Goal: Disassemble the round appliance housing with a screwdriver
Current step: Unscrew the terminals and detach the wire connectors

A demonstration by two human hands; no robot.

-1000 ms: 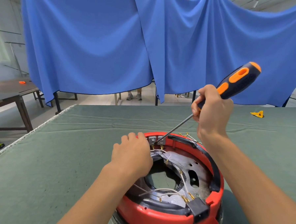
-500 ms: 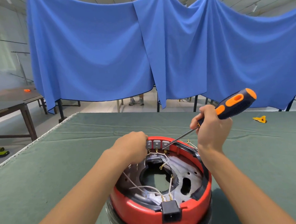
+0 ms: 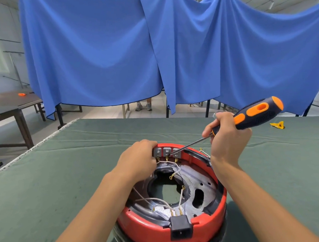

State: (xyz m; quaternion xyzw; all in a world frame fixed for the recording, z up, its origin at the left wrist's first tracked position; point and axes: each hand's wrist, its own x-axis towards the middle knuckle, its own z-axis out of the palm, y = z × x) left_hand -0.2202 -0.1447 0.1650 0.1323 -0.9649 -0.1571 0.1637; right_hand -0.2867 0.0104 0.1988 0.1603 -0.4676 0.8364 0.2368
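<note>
Gripping the screwdriver (image 3: 254, 116) handle, the right hand (image 3: 228, 137) tips it into terminals held by the left hand (image 3: 138, 159); the rigid red housing (image 3: 179, 229), near the worktop's (image 3: 47, 182) front edge, likely wants steadying by its rim.

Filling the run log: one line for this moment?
left hand holds grey terminal block | right hand grips screwdriver | tip at block | red housing on table

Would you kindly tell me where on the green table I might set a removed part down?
The table is bare left of the red housing and beyond it. Right is free short of the yellow piece. Inside the housing, wires crowd.
</note>
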